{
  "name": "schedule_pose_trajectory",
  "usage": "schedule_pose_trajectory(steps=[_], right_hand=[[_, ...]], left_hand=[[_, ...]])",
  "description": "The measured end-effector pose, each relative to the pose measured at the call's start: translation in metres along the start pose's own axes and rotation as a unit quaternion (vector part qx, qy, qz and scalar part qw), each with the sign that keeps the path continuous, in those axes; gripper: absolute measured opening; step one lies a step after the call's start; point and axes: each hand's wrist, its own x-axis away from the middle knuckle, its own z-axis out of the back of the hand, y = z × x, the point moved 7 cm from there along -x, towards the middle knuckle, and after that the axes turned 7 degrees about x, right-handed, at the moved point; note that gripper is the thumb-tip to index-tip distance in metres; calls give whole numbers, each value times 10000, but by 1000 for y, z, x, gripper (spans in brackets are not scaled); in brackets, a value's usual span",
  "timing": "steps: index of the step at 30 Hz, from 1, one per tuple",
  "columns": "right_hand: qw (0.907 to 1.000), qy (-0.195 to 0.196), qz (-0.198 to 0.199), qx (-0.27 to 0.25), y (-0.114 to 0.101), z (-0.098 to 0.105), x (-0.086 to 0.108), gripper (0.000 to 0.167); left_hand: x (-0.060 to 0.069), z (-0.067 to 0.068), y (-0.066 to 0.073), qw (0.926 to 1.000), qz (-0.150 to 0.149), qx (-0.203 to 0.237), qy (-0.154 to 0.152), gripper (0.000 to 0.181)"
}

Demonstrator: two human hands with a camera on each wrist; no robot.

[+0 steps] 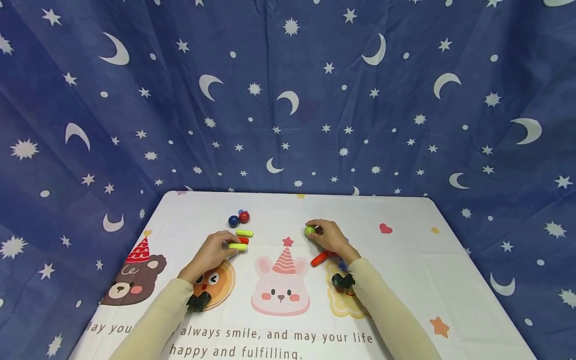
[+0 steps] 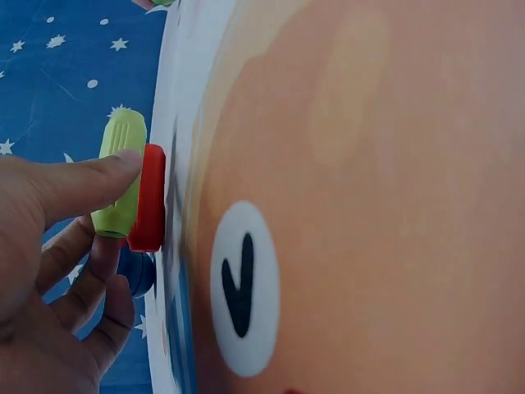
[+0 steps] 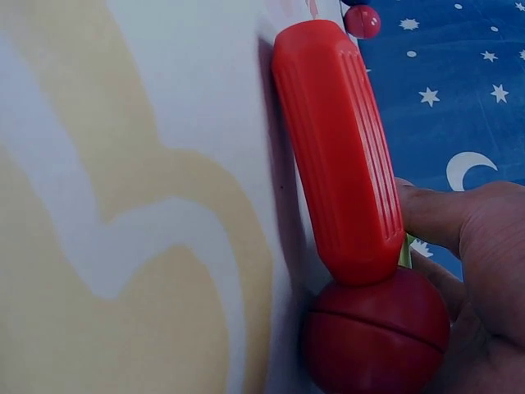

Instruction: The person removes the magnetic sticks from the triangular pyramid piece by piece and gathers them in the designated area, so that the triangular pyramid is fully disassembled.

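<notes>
My left hand [image 1: 214, 251] pinches a yellow-green stick [image 1: 237, 246] between thumb and fingers; in the left wrist view the stick [image 2: 120, 172] stands beside a red stick [image 2: 148, 199]. Another yellow-green stick [image 1: 245, 233] lies just behind. My right hand [image 1: 332, 237] grips a green ball [image 1: 309, 231] at the right of the table's middle. Nearer than that hand lies a red stick [image 1: 319, 259]; in the right wrist view this red stick [image 3: 338, 148] touches a dark red ball [image 3: 376, 332].
A blue ball [image 1: 233, 221] and a red ball [image 1: 244, 217] sit side by side behind the left hand, a small blue piece behind them. Something blue [image 1: 343, 265] lies beside the right wrist. Printed white cloth [image 1: 382, 210] covers the table; a blue curtain [image 1: 310, 100] hangs behind.
</notes>
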Motion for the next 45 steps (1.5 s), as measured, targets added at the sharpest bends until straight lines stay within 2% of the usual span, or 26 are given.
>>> schedule_pose_trajectory(steps=[11,22,30,40,45], right_hand=[[10000,16,65,4,-1,1,1,34],[9999,6,87,-90,-1,2,2,34],[9998,-26,-14,-175,0,2,2,36],[9995,-111,-198,-234,1,4,7,44],[9994,-81,-292,-194,2,7,10,45]], left_hand=[[-1,-1,-5,9997,114,-196,-84,21],[-2,-2,-8,9987,-25,-507,-82,20],[-2,0,-8,9989,77,-454,24,26],[0,3,5,9976,-75,-645,250,23],[-2,1,21,9975,-304,-567,297,23]])
